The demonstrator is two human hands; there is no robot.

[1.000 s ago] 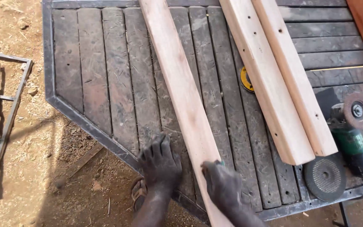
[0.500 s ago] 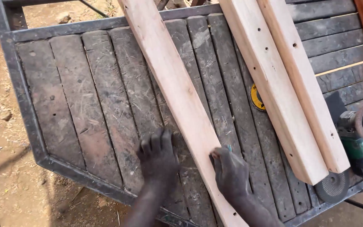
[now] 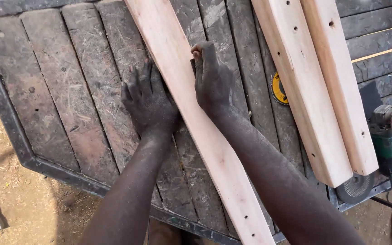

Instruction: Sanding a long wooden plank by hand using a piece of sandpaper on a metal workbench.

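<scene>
Both hands lay on either side of one long pale plank (image 3: pixel 191 122); the left hand (image 3: pixel 148 102) rested palm down on the dark slatted counter (image 3: pixel 64 90), fingers spread flat, its inner edge touching the plank's left side; it gripped nothing. The right hand (image 3: pixel 212 79) was set against the plank's right edge with fingers curled and the thumb hooked onto the top face — a light pinch on the board's edge rather than a full grasp; how far the fingers reached beneath the plank could not be told.

Plank position: lying flat on the counter, running diagonally from the upper middle of the view to the lower right, its near end projecting past the counter's front rim; small drilled holes showed near that end.

Adjacent items: two thicker pale beams (image 3: pixel 314 90) lay side by side to the right, touching each other, well apart from the plank; a yellow tape measure (image 3: pixel 279 89) sat on the slats between the plank and the beams, partly tucked under the nearer beam; a green angle grinder (image 3: pixel 389 140) rested at the counter's right edge — a loose grey disc (image 3: pixel 355 187) lay just beside it, below the beam ends. Sandy ground (image 3: pixel 19 199) surrounded the counter on the left.
</scene>
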